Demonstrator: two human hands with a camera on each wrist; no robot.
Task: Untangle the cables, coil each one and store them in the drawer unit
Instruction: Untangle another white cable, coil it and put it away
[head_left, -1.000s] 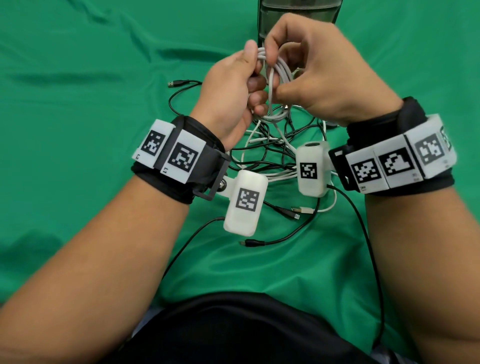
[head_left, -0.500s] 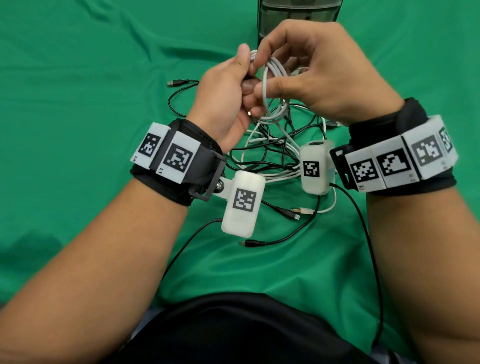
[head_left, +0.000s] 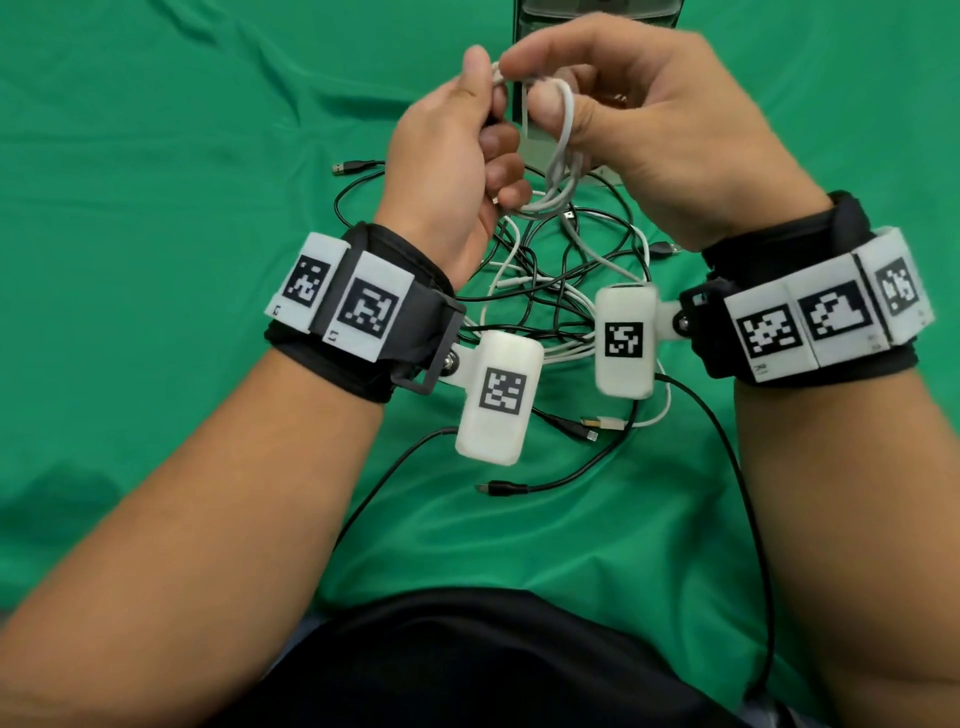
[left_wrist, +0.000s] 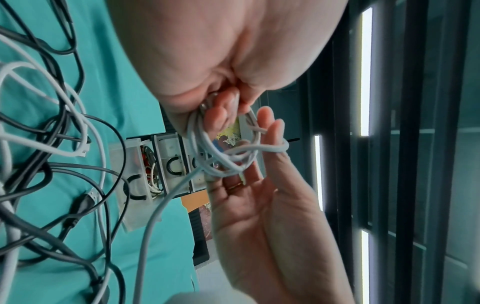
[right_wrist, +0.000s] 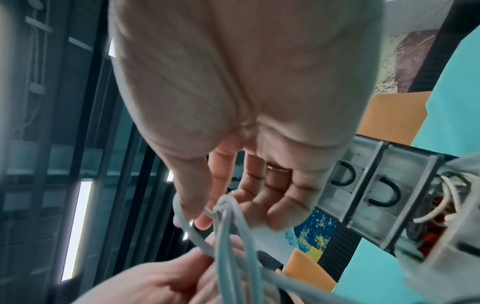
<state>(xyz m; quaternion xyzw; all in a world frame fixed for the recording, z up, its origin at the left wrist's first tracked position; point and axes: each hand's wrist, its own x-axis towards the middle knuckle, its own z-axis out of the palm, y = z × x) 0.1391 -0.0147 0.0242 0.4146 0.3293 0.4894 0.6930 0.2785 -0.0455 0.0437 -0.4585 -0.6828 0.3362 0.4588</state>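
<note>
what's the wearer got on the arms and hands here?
Bare forearms, no sleeves. Each wrist has a black strap: left strap, right strap, carrying white blocks printed with black square-code markers. A white camera pod with its own marker hangs off each: left pod, right pod. A ring sits on the right hand.

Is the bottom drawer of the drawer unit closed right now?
No, in the left wrist view the bottom drawer of the drawer unit stands pulled out, with cables visible inside.

The drawer unit (head_left: 597, 10) is cut off by the top edge; hands hide most of its front.
</note>
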